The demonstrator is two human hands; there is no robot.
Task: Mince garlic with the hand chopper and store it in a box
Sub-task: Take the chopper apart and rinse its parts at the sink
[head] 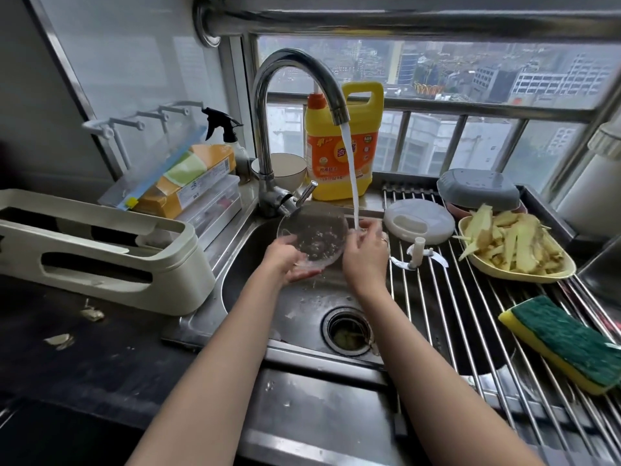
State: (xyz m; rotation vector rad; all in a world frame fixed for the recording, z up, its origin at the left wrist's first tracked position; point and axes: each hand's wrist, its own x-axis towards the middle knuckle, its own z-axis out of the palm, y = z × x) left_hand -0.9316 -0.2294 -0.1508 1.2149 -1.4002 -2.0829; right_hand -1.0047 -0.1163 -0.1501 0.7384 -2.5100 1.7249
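Steel sink point(302, 314): lies under both hands; its drain sits just nearer than the wrists.
Left hand point(285, 260): cups the clear chopper bowl point(312, 237) from below, fingers curled round its lower rim.
Right hand point(364, 253): holds the bowl's right edge, fingertips in the water stream point(351, 176); how tightly it grips cannot be told.
Bowl: tilted over the sink between the hands, wet, flecked inside with what may be garlic bits.
Blade spindle point(418, 253): on the drying rack point(470, 331) just right of the right hand.
Chopper lid point(418, 220): on the rack beyond the spindle.
Sponge point(564, 344): well right of the hands, on the rack.
Faucet point(295, 95): beyond the hands, running.
Detergent jug point(342, 146): behind the stream.
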